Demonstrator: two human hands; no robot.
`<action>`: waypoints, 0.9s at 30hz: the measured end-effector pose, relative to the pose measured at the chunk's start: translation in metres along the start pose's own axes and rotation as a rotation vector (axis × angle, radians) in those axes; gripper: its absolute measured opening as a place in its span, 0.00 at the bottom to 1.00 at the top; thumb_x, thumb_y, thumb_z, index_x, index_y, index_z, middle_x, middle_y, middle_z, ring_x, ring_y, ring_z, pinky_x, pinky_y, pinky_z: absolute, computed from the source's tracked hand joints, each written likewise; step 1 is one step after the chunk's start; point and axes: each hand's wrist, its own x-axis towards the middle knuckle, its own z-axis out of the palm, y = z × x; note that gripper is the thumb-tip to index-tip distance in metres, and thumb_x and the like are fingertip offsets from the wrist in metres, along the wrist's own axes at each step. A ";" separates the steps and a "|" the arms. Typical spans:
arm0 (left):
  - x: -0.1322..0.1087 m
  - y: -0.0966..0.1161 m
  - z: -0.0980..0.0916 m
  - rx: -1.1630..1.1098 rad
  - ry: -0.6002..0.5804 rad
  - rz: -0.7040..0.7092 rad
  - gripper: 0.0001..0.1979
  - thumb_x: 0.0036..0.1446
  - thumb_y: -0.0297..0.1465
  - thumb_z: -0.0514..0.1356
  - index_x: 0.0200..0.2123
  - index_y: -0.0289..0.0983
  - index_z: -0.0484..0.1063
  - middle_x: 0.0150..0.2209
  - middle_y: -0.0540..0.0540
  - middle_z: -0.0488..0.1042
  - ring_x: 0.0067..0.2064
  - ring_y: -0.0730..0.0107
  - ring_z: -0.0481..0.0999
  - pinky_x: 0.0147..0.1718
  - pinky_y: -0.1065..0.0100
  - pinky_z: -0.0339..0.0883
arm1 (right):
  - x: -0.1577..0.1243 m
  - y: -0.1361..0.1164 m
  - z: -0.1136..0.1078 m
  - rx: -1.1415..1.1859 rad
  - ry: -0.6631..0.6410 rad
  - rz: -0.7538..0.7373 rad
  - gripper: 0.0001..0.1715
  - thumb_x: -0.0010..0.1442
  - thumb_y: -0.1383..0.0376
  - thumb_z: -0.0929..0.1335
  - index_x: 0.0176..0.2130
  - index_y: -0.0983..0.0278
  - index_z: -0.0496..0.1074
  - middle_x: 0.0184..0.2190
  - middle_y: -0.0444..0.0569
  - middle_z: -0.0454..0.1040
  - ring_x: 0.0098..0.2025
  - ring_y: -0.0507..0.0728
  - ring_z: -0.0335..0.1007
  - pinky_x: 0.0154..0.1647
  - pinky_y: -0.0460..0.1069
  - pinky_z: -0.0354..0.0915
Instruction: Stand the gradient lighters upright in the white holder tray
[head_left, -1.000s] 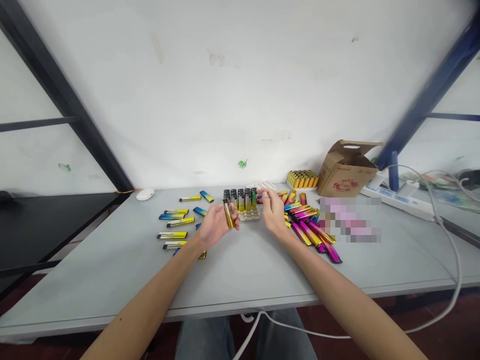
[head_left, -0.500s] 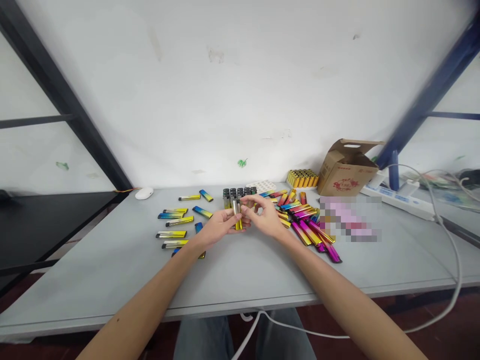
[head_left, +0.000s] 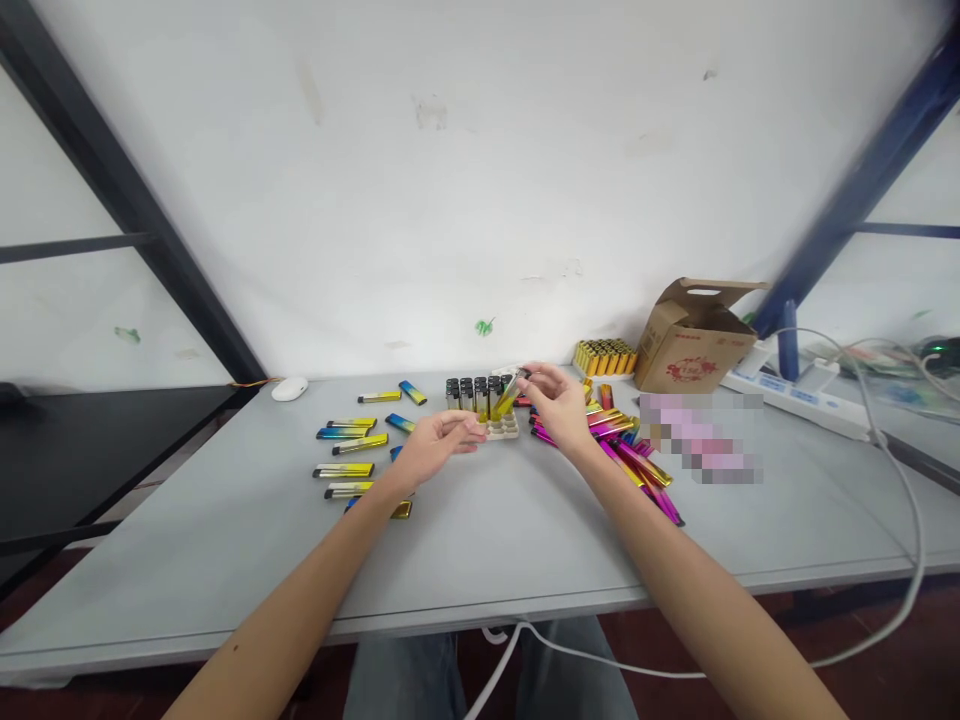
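My right hand point(head_left: 562, 406) grips a yellow and silver lighter point(head_left: 505, 401) by its upper end, tilted above a pale tray point(head_left: 510, 432) with round holes. Several black-topped lighters point(head_left: 466, 392) stand upright in the tray's back and left part. Beside the tray's front left corner is my left hand point(head_left: 436, 446), fingers stretched out and holding nothing. Loose yellow and silver lighters point(head_left: 343, 470) and blue and yellow ones point(head_left: 400, 423) lie on the table to its left. A pile of pink, yellow and blue lighters point(head_left: 626, 455) is to the right of my right hand.
At the back right, a second tray full of golden-yellow lighters point(head_left: 606, 357) stands beside an open cardboard box point(head_left: 694, 345). A white power strip point(head_left: 802, 405) and its cable point(head_left: 904, 500) are farther right. A white rounded case point(head_left: 289, 388) rests at the back left.
My right hand has lifted the lighter away from my left hand, towards the tray, tilting it. My left hand has let go and moved slightly left, uncovering the tray's front holes.
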 end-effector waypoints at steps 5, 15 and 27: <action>0.004 0.000 -0.013 0.153 0.323 0.219 0.06 0.57 0.31 0.63 0.36 0.36 0.77 0.29 0.46 0.78 0.32 0.66 0.77 0.33 0.69 0.69 | 0.004 0.009 -0.013 -0.182 -0.027 -0.040 0.18 0.54 0.55 0.71 0.40 0.64 0.73 0.31 0.50 0.77 0.34 0.58 0.74 0.33 0.51 0.69; 0.007 -0.012 -0.028 0.482 0.389 0.372 0.06 0.51 0.25 0.62 0.31 0.41 0.76 0.35 0.44 0.75 0.48 0.54 0.71 0.51 0.64 0.62 | 0.000 0.028 -0.014 -0.480 -0.193 -0.224 0.16 0.59 0.61 0.66 0.46 0.61 0.76 0.43 0.52 0.77 0.40 0.59 0.74 0.45 0.56 0.70; 0.024 -0.014 -0.073 1.383 0.493 0.029 0.33 0.60 0.49 0.50 0.61 0.33 0.62 0.65 0.31 0.59 0.69 0.35 0.43 0.62 0.38 0.42 | -0.006 0.025 -0.012 -0.636 -0.122 -0.241 0.25 0.64 0.59 0.62 0.58 0.62 0.66 0.53 0.58 0.69 0.52 0.64 0.68 0.55 0.60 0.64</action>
